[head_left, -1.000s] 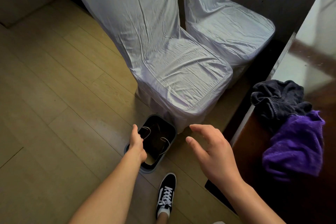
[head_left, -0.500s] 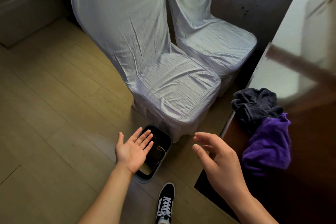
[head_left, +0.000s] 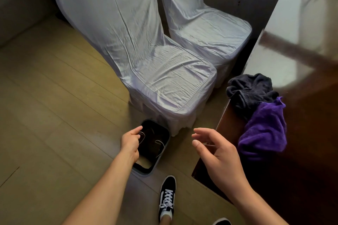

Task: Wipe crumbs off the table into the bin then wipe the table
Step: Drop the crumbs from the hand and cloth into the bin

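A small dark bin (head_left: pixel 158 162) with a black liner stands on the wooden floor, just in front of the nearer covered chair. My left hand (head_left: pixel 130 142) is over the bin's left rim, fingers pinched on the liner's handle loop. Held in the air between the bin and the table's corner, my right hand (head_left: pixel 217 153) has its fingers spread and holds nothing. At the edge of the dark glossy table (head_left: pixel 314 133) lie a purple cloth (head_left: pixel 263 131) and, touching it on the far side, a dark grey cloth (head_left: pixel 250 91). No crumbs can be made out.
Two chairs in pale satin covers, the nearer chair (head_left: pixel 164 82) and the farther chair (head_left: pixel 210 31), stand side by side left of the table. A black sneaker (head_left: pixel 167 197) on my foot rests just below the bin. Open wooden floor spreads to the left.
My left hand, open and palm-up above the bin half a second ago, has turned over and pinched the liner's handle loop. My right hand stayed beside the table corner.
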Demonstrator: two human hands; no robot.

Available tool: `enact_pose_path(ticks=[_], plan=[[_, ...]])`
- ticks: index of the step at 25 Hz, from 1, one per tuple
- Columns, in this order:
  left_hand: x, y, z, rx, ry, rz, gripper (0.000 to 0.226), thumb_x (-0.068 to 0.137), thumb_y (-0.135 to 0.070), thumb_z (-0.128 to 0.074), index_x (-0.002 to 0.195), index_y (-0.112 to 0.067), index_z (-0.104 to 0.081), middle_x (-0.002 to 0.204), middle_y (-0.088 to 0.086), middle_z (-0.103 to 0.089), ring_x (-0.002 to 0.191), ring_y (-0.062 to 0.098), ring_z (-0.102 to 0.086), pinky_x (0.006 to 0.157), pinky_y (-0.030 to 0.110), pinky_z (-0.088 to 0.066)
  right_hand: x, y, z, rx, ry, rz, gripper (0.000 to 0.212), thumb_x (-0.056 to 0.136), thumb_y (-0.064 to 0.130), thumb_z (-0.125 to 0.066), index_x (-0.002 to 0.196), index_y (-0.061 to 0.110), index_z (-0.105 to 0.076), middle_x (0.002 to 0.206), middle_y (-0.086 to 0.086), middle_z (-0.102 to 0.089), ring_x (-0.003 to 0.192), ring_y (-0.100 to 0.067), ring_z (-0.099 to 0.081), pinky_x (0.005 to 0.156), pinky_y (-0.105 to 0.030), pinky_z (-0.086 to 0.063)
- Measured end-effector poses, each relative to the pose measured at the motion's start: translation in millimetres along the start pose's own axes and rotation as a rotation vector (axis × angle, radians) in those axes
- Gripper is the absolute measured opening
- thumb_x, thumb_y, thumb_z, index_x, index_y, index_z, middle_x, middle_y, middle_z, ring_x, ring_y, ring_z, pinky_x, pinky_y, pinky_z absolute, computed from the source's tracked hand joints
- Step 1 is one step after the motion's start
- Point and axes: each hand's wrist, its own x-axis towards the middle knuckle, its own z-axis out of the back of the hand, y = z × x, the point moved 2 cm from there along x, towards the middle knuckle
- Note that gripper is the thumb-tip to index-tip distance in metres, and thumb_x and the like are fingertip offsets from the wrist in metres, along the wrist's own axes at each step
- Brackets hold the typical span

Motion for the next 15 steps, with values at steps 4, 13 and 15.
enact_pose_path(ticks=[4,13,15], plan=[[3.5,-2.4,2.1,0.068,0.011,-0.013,0.060,0.079,0.012,-0.034,0.114,-0.021,-0.070,0.150,0.007,-0.046,0.141,0.028,-0.035,0.116,0.049,-0.024,1.7,0.6,-4.0,-0.006,-0.009,-0.008,0.024,0.088,0.017,-0.070,0.110,0.024,-0.069,0.097,0.013,-0.072,0.095,-0.001,-0.066,0.083,-0.021,-0.054],[-6.9,-0.4,9.1,-0.094,0.028,0.080,0.037,0.096,-0.022,-0.045,0.129,-0.013,-0.060,0.135,0.006,-0.060,0.131,0.030,-0.049,0.106,0.046,-0.035,8.4,2.9,-19.7,-0.034,0.017,-0.038,0.024,0.088,0.021,-0.069,0.112,0.028,-0.068,0.098,0.014,-0.071,0.094,0.003,-0.064,0.082,-0.020,-0.053],[-17.8,-4.9,8.8,-0.112,0.055,0.066,0.036,0.097,-0.022,-0.047,0.129,-0.011,-0.059,0.128,0.010,-0.063,0.124,0.033,-0.054,0.101,0.048,-0.041,5.6,2.9,-17.4,-0.070,0.025,-0.016,0.025,0.089,0.020,-0.069,0.113,0.025,-0.067,0.099,0.012,-0.070,0.095,0.000,-0.065,0.085,-0.026,-0.054]])
